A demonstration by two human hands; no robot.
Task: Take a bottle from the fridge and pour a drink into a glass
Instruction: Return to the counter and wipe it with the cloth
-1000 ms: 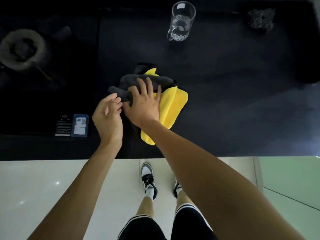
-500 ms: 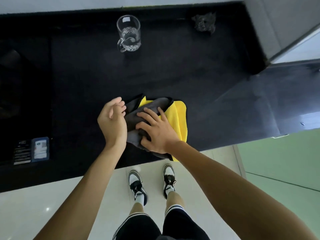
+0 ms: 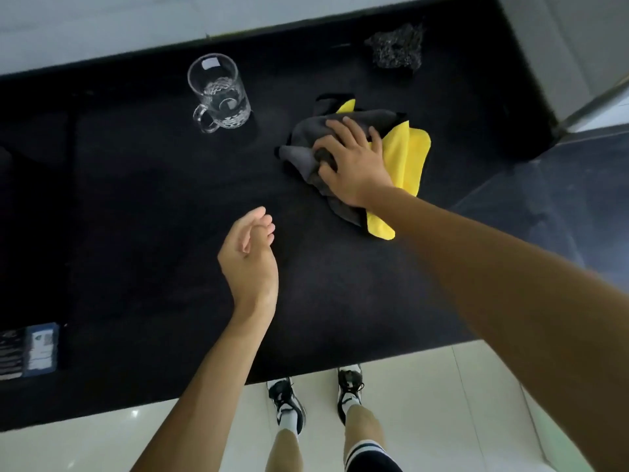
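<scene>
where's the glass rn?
Head view: the glass stands upright at the far left of the black counter, near the back wall, left of the cloth under the right hand.

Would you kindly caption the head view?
Right hand presses a grey-yellow cloth on the black counter beside an empty glass mug.

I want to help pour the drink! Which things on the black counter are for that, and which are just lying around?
For the drink:
- glass mug, upright, looks empty
- no bottle in view yet

Just lying about:
- yellow and grey cloth, under the right hand
- dark scrubber at the back
- blue card at the left edge

The left hand holds nothing.
</scene>
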